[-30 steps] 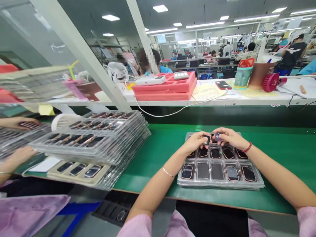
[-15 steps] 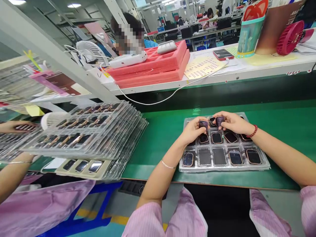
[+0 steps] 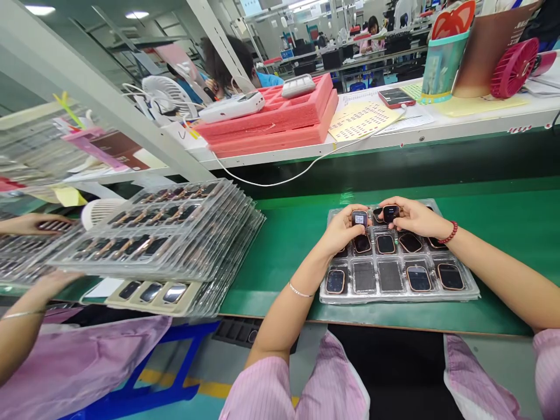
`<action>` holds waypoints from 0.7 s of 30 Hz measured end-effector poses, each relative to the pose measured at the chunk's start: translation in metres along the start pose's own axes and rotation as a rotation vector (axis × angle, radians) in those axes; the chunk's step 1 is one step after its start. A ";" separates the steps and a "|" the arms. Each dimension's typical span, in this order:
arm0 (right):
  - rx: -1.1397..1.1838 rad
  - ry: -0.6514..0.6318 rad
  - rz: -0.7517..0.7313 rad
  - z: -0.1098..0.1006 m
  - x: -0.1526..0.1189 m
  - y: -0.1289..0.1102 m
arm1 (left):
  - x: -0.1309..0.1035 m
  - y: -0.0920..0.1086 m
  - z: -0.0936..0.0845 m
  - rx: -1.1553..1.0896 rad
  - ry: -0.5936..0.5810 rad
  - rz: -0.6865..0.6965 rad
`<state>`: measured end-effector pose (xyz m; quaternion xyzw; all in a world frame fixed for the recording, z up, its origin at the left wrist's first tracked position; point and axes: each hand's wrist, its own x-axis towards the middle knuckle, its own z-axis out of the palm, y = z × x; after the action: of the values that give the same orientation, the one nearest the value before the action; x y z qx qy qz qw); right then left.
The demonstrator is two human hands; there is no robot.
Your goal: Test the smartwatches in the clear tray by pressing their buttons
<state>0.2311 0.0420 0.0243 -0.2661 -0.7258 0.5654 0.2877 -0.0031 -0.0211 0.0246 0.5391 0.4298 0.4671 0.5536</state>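
My left hand (image 3: pixel 344 228) holds a watch (image 3: pixel 359 219) with a white code pattern lit on its screen. In my right hand (image 3: pixel 409 215) is a second watch (image 3: pixel 391 213), its dark screen showing small bright marks. Both watches are held up over the back row of a clear plastic tray (image 3: pixel 398 298) on the green bench. Square watches with rose-gold rims lie in many of its compartments. Two compartments in the front row hold no watch, the left one (image 3: pixel 363 276) beside the other (image 3: pixel 389 276).
At left rises a tall stack of clear trays (image 3: pixel 236 245) with watches. A co-worker's hands (image 3: pixel 32 224) are beyond it. Behind the bench, a white shelf (image 3: pixel 437 135) bears red foam (image 3: pixel 280 134), a phone (image 3: pixel 397 98), a cup (image 3: pixel 441 67) and a pink fan (image 3: pixel 515 68). A white cable hangs down.
The screens of both held watches have lit up, the left one with a code pattern. My hands have barely moved. The co-worker's lower hand has come further into view at left.
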 end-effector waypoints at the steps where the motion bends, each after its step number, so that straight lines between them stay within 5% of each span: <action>1: 0.000 0.004 0.003 0.000 0.000 0.000 | 0.000 0.000 0.000 -0.003 0.003 0.001; 21: 0.008 -0.011 -0.006 0.000 0.000 0.000 | -0.002 0.003 0.002 0.011 0.000 -0.017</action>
<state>0.2316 0.0419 0.0246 -0.2598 -0.7256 0.5691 0.2866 -0.0014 -0.0233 0.0276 0.5386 0.4369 0.4599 0.5546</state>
